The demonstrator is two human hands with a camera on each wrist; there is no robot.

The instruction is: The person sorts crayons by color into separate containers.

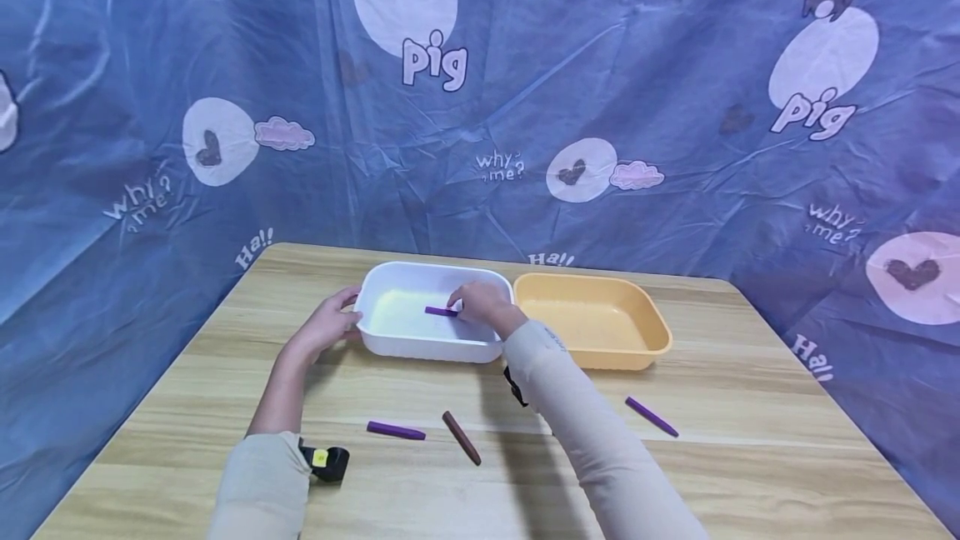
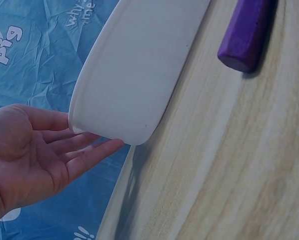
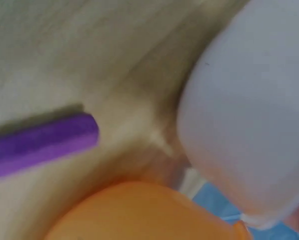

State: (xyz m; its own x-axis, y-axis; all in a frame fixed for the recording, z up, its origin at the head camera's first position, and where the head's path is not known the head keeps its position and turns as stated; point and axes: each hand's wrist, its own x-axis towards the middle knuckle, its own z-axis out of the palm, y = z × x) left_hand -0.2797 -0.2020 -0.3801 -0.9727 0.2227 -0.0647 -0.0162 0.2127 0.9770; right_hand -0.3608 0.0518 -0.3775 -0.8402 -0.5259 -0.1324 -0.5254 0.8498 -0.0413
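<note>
A white plastic bin [image 1: 431,348] stands at the back of the table. My left hand [image 1: 330,325] is at its left end; in the left wrist view its nearly straight fingers [image 2: 97,155] touch the end wall. My right hand [image 1: 482,305] reaches down inside the bin and pinches a purple crayon [image 1: 441,312], whose free end points left, low over the bin's floor. In the right wrist view that hand is mostly hidden behind the bin's wall [image 3: 244,110].
A yellow-orange bin [image 1: 600,357] adjoins the white one on the right. Nearer on the wooden table [image 1: 360,490] lie a purple crayon [image 1: 396,430], a brown crayon [image 1: 461,438] and, at right, another purple crayon [image 1: 651,417]. A blue printed cloth [image 1: 480,107] hangs behind.
</note>
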